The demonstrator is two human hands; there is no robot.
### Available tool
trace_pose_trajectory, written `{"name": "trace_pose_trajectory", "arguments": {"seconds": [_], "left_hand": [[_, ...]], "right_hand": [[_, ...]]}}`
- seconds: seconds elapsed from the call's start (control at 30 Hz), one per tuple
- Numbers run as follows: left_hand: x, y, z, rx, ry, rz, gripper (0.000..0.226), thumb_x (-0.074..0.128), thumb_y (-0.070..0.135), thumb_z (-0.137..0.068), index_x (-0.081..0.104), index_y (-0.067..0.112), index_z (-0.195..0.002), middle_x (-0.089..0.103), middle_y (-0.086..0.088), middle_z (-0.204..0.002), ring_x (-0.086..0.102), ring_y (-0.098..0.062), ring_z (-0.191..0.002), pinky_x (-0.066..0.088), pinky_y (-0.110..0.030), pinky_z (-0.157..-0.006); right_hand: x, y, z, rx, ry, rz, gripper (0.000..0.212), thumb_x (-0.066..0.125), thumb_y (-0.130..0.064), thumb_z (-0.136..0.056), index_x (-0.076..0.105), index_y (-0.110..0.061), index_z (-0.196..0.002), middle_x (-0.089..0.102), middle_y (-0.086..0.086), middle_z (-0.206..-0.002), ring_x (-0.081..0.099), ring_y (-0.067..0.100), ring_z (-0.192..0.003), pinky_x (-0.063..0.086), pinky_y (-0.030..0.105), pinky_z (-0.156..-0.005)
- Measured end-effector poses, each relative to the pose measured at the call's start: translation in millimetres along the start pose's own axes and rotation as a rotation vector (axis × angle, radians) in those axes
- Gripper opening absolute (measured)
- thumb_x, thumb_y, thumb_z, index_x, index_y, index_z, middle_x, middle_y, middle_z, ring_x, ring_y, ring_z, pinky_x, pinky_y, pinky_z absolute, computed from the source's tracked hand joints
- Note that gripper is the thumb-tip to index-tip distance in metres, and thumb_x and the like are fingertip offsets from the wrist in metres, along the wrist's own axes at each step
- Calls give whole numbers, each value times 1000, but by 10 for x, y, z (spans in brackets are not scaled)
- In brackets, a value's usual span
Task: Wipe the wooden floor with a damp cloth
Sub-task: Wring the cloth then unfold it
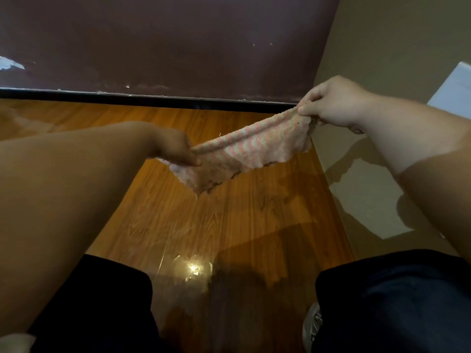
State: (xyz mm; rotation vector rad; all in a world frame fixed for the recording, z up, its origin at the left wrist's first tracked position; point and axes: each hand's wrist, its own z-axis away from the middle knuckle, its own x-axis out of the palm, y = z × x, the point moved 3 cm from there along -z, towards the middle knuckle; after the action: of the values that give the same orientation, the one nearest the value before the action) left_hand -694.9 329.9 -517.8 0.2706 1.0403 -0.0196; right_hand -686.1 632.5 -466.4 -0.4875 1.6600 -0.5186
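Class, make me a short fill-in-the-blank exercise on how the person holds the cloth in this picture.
1. The striped cloth is held by ____ hands.
2. The cloth hangs ____ the wooden floor, not touching it.
3. The right hand is ____ than the left hand.

Missing words: two; above; higher

Shoe (313, 324) mostly hidden behind knee; white object (451, 87) cut off right.

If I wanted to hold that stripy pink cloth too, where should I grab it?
Probably the loose lower edge of the cloth, coming from below. The left hand and right hand already pinch its two top ends, holding it stretched above the wooden floor, so the middle sags and hangs free there.
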Motion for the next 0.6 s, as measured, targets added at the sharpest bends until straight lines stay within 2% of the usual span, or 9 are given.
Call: {"name": "trace_pose_trajectory", "arguments": {"seconds": [0.03,0.1,0.17,0.23,0.33,0.4,0.47,0.53,0.6], "left_hand": [[-19,-5,22,-22,1,118,39,59,44,-92,64,9,-111,66,-9,-110,61,-23,-101,52,-40,-86],[-45,12,48,-85,7,417,38,64,43,-88,59,10,-106,64,-7,-103,62,-18,-89,57,-30,-62],[-52,94,87,-119,-3,663,30,68,37,-87,59,11,-99,62,-5,-93,61,-14,-78,56,-24,-54],[-70,227,101,-63,-32,826,20,64,32,-90,61,12,-92,64,-2,-80,62,-10,-68,54,-20,-56],[-119,497,139,57,-68,1017,11,59,25,-94,63,15,-91,67,3,-74,63,-3,-64,55,-16,-59],[-136,645,152,105,-41,1091,13,56,23,-97,65,14,-97,69,3,-81,64,-5,-74,56,-19,-72],[-138,725,151,116,38,1138,19,51,19,-99,65,9,-106,73,-3,-94,70,-11,-87,56,-26,-86],[-134,744,166,134,84,1182,25,43,12,-98,63,5,-110,73,-10,-106,71,-18,-94,55,-33,-91],[-137,734,211,183,40,1207,28,38,5,-93,60,3,-111,70,-16,-111,71,-22,-97,53,-36,-94]], "right_hand": [[1,-6,23,19,11,3,11,73,-30,-82,74,-24,-73,67,-7,-65,60,11,-63,47,23,-58],[58,-43,51,68,-21,-45,14,74,-32,-79,75,-19,-74,66,-4,-63,61,15,-64,47,24,-58],[178,-132,81,106,-91,-121,20,74,-34,-78,74,-13,-78,64,-1,-62,58,18,-61,46,27,-59],[297,-275,119,117,-141,-185,22,72,-35,-81,74,-12,-78,62,-1,-60,56,17,-58,43,26,-56],[469,-506,152,110,-238,-354,19,68,-29,-86,71,-14,-75,69,2,-64,65,14,-61,53,26,-61],[564,-627,167,110,-288,-414,15,68,-27,-88,70,-14,-80,70,1,-63,68,11,-57,54,24,-58],[614,-672,170,138,-264,-453,10,68,-24,-87,68,-14,-91,74,0,-69,72,11,-64,55,24,-55],[636,-645,171,171,-263,-515,13,68,-22,-87,66,-14,-97,75,1,-79,73,13,-72,58,28,-61],[655,-604,182,171,-316,-516,22,72,-21,-82,68,-12,-102,74,3,-91,71,14,-84,57,31,-71]]}}
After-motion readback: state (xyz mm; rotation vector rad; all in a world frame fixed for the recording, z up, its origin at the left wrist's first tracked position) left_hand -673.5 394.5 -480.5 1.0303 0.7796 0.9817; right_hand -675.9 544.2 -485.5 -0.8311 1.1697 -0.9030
